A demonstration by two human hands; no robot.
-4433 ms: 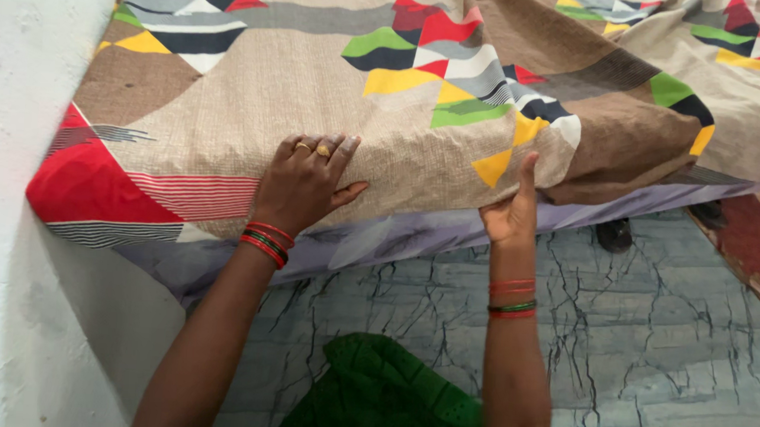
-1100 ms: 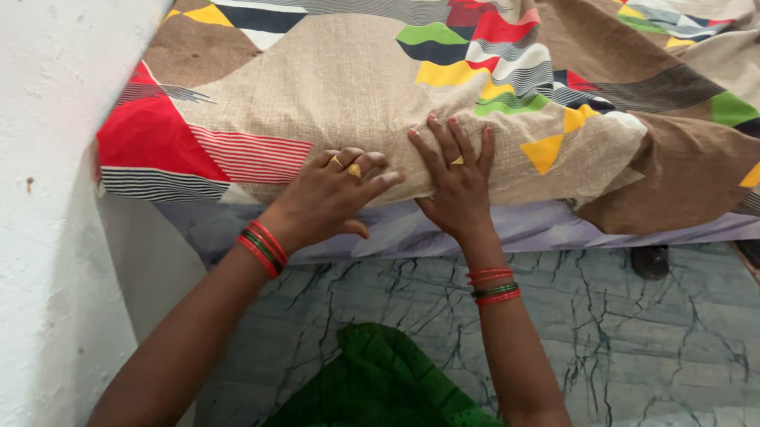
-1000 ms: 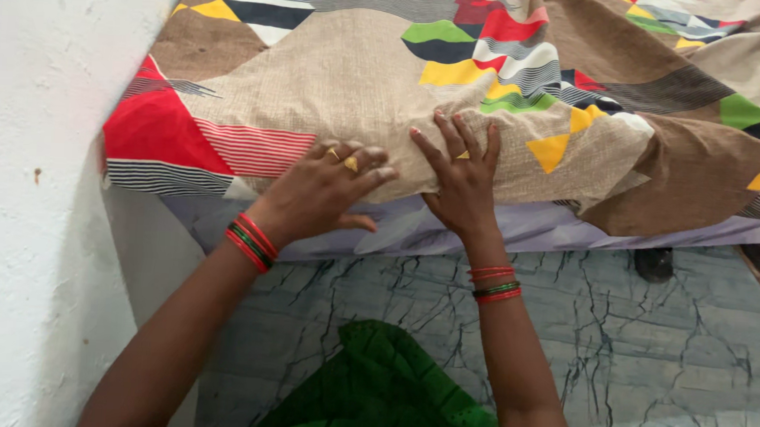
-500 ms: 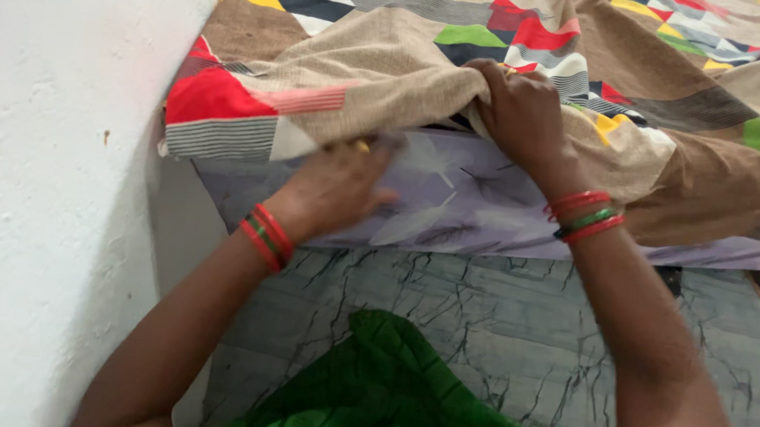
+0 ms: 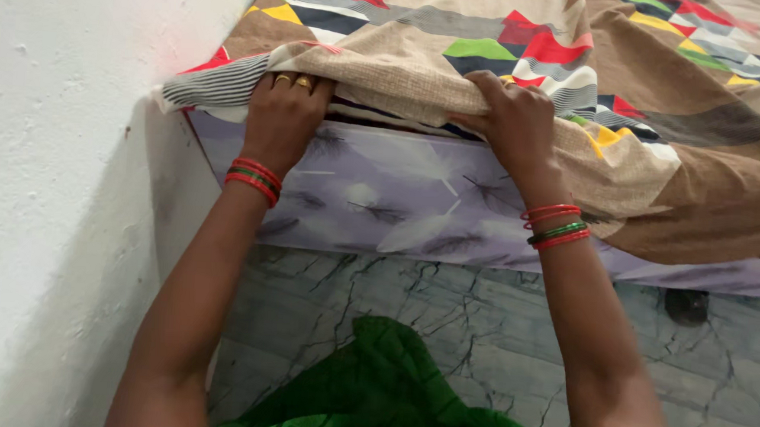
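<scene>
Two hands gripped the edge of a beige patterned bedsheet (image 5: 422,68), lifted along the side of a bed by a white wall (image 5: 61,188). Left hand (image 5: 283,113) and right hand (image 5: 513,121) each closed their fingers on bunched cloth, baring the lilac feather-print mattress (image 5: 389,205). Below lay a grey cracked-pattern floor (image 5: 444,321) and green fabric (image 5: 379,387).
</scene>
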